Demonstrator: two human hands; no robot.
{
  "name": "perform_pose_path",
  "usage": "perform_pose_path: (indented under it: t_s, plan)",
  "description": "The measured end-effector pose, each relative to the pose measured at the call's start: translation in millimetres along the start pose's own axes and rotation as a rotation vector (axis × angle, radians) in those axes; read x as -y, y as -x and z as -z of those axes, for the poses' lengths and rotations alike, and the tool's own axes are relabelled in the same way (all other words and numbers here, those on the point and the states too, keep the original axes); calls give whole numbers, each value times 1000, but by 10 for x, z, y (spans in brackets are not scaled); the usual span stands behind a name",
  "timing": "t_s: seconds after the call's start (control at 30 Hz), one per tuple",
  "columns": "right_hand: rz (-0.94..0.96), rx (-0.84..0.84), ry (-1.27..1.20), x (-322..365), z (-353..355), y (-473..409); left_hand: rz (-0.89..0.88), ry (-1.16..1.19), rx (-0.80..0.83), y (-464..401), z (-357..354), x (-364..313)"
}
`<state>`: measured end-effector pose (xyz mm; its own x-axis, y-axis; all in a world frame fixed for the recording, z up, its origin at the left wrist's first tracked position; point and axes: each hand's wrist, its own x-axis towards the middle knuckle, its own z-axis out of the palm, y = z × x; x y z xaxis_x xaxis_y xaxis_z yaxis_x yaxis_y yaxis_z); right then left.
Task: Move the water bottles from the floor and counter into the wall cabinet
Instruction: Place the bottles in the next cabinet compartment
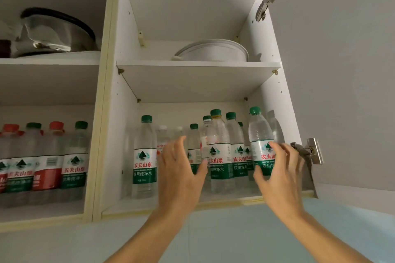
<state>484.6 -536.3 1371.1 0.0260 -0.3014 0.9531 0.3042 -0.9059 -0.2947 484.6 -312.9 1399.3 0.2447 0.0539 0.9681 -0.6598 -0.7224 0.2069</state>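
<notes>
At the right end of the cabinet's lower shelf (213, 198), our right hand (277, 175) curls around a bottle (259, 134) standing there; our left hand (179, 168) hovers spread, holding nothing. Many bottles are shelved already; floor and counter are out of view, so we cannot tell what remains.

We see clear bottles (145, 157) with green caps and green-and-white labels, some red-capped bottles (50, 156), in a white cabinet (198, 80).
</notes>
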Motion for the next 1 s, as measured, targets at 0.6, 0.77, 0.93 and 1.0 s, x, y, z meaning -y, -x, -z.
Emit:
perform_pose_path:
  t_s: [0.6, 0.77, 0.93, 1.0]
  plan:
    - [-120, 532, -146, 791, -463, 62, 438, -100, 276, -500, 272, 942]
    - [-24, 513, -196, 771, -496, 88, 465, -102, 334, -601, 190, 1028]
    - [-106, 637, -327, 813, -488, 5, 409, -154, 344, -630, 180, 1090]
    - [-135, 736, -346, 849, -491, -65, 332, -264, 357, -640, 185, 1101]
